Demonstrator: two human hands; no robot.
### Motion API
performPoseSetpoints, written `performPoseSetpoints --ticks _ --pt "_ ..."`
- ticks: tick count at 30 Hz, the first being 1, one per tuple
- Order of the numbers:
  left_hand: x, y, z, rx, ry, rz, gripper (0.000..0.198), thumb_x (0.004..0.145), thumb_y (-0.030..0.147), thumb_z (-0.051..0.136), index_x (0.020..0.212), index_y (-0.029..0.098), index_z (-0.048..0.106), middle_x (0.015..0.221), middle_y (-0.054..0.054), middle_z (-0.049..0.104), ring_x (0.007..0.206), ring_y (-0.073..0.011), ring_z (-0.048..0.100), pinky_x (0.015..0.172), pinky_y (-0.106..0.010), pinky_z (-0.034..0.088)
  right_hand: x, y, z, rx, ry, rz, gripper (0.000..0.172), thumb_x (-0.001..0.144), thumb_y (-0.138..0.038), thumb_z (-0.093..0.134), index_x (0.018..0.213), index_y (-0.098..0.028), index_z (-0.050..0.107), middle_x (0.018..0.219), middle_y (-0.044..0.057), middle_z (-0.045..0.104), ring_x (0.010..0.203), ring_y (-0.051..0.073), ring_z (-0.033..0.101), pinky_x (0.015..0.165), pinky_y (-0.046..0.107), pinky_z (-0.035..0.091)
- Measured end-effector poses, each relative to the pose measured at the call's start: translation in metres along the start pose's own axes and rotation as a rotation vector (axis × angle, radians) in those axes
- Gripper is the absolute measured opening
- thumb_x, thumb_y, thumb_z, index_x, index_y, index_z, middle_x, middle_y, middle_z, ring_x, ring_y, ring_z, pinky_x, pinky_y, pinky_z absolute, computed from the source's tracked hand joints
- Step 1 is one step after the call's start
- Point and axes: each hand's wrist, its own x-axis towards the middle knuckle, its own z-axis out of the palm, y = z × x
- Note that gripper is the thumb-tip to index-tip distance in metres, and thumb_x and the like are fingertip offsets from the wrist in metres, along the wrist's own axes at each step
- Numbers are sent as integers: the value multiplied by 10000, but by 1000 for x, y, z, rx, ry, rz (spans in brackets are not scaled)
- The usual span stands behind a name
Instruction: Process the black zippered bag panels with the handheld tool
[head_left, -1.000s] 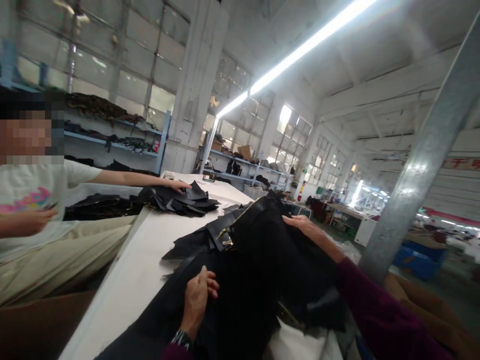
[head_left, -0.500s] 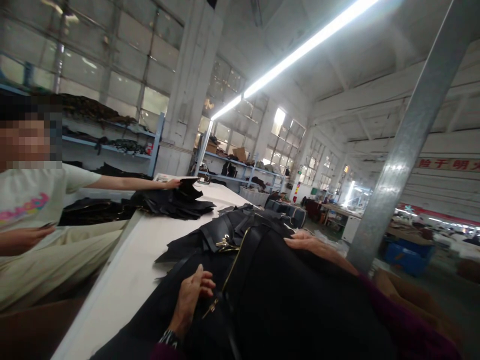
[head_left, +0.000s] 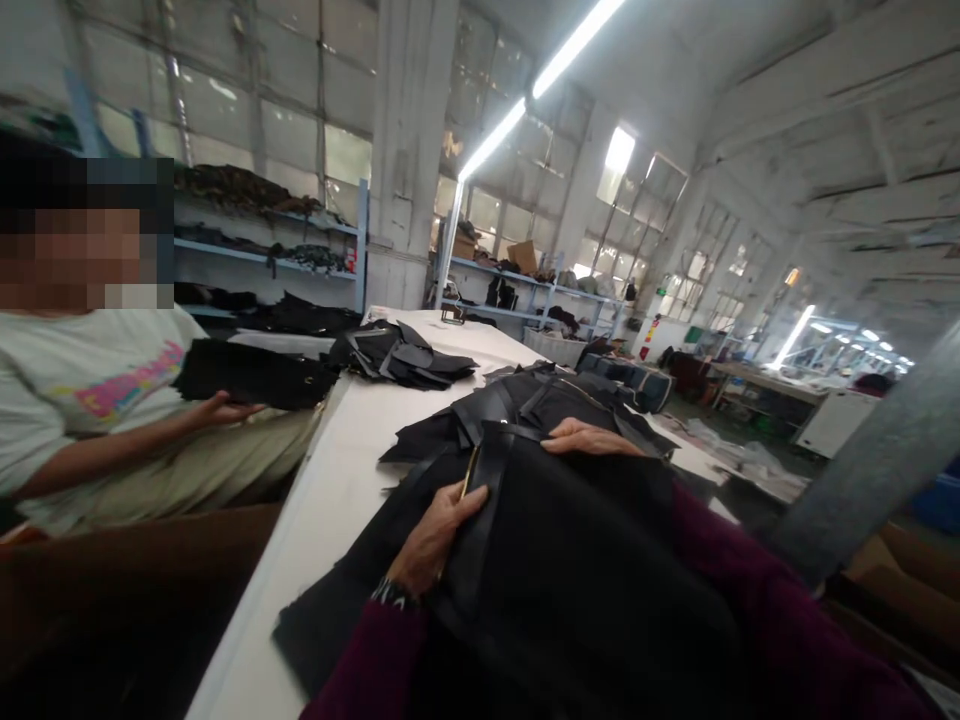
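Note:
A large black bag-like piece of fabric (head_left: 585,560) with straps and a gold zipper lies on the white table (head_left: 330,510) in front of me. My left hand (head_left: 439,535) grips its left edge beside a black strap, fingers curled round the edge near the zipper. My right hand (head_left: 589,438) rests on the top far edge of the piece, fingers pressed down on the fabric. More black cut pieces (head_left: 517,405) lie just beyond it.
A person in a white printed shirt (head_left: 90,390) sits at the left and holds a stack of black pieces (head_left: 251,372). Another pile of black pieces (head_left: 409,355) lies farther along the table. Blue shelves line the back wall. A metal post (head_left: 870,470) stands at the right.
My left hand moved up to the strap edge and closed on it. My right hand slid left along the top edge. The person at the left drew the arm back from the far pile.

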Motion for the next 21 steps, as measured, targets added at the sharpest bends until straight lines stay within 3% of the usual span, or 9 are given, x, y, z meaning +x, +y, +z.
performPoseSetpoints --ticks 2,4,7,12,16,21 --pt "7 1 -3 -4 21 -7 304 764 256 709 1031 116 671 874 -109 733 806 -244 699 691 -316 583 18 10 -3 59 50 19 205 920 -323 565 1043 -165 612 1038 40 633 850 181 629 724 338 545" --pt "14 2 -6 -40 117 -15 224 802 193 657 999 88 671 807 -117 732 735 -233 705 646 -314 591 27 22 -8 123 117 46 238 918 -330 567 1080 -159 600 1075 49 624 888 198 626 752 365 544" --pt "21 1 -12 -97 250 -37 188 864 147 554 1001 65 653 734 -109 725 672 -217 703 635 -323 597 23 45 -15 204 240 96 257 923 -350 555 1086 -156 596 1063 52 629 869 192 629 743 366 544" --pt "25 -4 -14 -137 344 -30 221 883 134 523 1066 72 629 698 -81 718 639 -212 700 628 -342 603 -23 92 -14 314 426 195 280 933 -399 526 984 -137 611 888 21 646 700 140 622 637 302 532" --pt "25 -7 -10 -125 378 -19 220 878 144 545 1072 94 637 702 -70 716 627 -204 695 614 -335 602 -72 125 3 406 551 226 330 949 -445 471 917 -142 597 748 -12 609 561 101 562 536 251 485" --pt "29 -11 -9 -54 416 -11 206 870 128 551 1051 105 648 671 -57 704 610 -188 689 599 -315 599 -119 140 32 467 560 160 423 921 -541 446 891 -148 598 687 -19 595 546 108 565 544 259 476"
